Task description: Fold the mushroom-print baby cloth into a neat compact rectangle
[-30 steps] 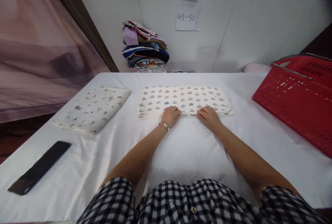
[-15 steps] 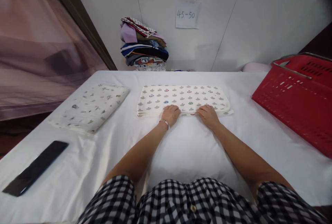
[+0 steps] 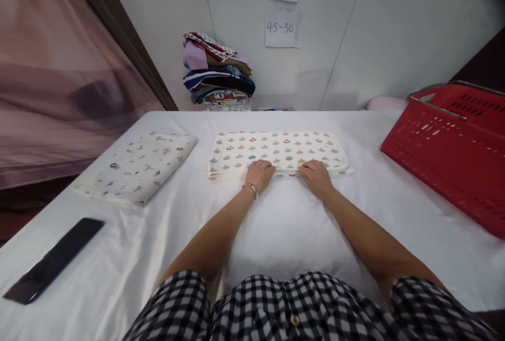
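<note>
A folded white cloth (image 3: 272, 146) with grey, red, blue and green prints lies flat in front of me as a long rectangle. My left hand (image 3: 259, 173) grips its near edge left of the middle, fingers together on top and a bracelet on the wrist. Right of the middle, my right hand (image 3: 316, 177) holds the same edge with its fingers pressed together. Both thumbs are mostly hidden. Several layers show along the near edge between the hands.
To the left lies another folded printed cloth (image 3: 145, 164), with a flat black object (image 3: 55, 261) nearer me. A red basket (image 3: 445, 157) stands at the right. Behind the white-covered table (image 3: 185, 257) is a stack of folded fabrics (image 3: 219, 75) against the wall with paper signs (image 3: 282, 28).
The view has tilted slightly, so the scene sits a little lower. Both hands stay at the cloth's near edge, and the cloth lies as before.
</note>
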A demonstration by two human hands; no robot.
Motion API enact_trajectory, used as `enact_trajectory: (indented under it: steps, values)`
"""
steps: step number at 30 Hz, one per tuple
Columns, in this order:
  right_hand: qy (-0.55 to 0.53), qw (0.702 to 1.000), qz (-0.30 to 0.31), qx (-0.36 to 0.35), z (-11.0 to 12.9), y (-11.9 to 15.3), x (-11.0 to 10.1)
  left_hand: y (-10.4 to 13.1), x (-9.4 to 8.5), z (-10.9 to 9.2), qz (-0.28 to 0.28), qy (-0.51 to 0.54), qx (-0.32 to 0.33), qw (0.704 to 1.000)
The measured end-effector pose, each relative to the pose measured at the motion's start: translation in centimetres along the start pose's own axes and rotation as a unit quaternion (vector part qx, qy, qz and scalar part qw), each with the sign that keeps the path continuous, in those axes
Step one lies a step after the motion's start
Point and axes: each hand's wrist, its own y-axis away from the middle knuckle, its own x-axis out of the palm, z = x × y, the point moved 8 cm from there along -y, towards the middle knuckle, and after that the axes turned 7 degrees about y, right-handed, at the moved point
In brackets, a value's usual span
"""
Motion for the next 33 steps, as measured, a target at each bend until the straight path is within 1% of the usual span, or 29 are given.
enact_trajectory:
  steps: [4, 9, 17, 21, 26, 28, 33]
  values:
    - [-0.004, 1.0, 0.0, -0.004, 0.1, 0.0, 0.2, 0.2, 0.2, 0.0, 0.002, -0.014, -0.001, 1.0]
    - [-0.017, 1.0, -0.007, 0.011, -0.1, 0.0, 0.0, 0.2, 0.1, -0.3, 0.004, -0.011, 0.0, 1.0]
    - [-0.003, 1.0, 0.009, 0.016, -0.2, -0.1, 0.2, 0.0, -0.2, -0.4, -0.009, 0.0, -0.007, 1.0]
    - [-0.006, 1.0, 0.024, 0.001, 0.0, -0.1, 0.7, 0.2, 0.1, -0.6, 0.003, -0.01, 0.003, 1.0]
    - [-0.012, 1.0, 0.027, 0.001, 0.1, -0.1, 0.6, 0.3, 0.0, -0.8, -0.006, -0.013, 0.013, 1.0]
    - [-0.019, 1.0, 0.023, 0.004, 0.1, -0.1, 0.3, 0.2, -0.2, -0.7, -0.014, -0.007, 0.01, 1.0]
    - [-0.012, 1.0, -0.012, 0.015, 0.0, -0.2, -0.4, -0.1, -0.7, -0.4, -0.044, -0.012, 0.002, 0.999]
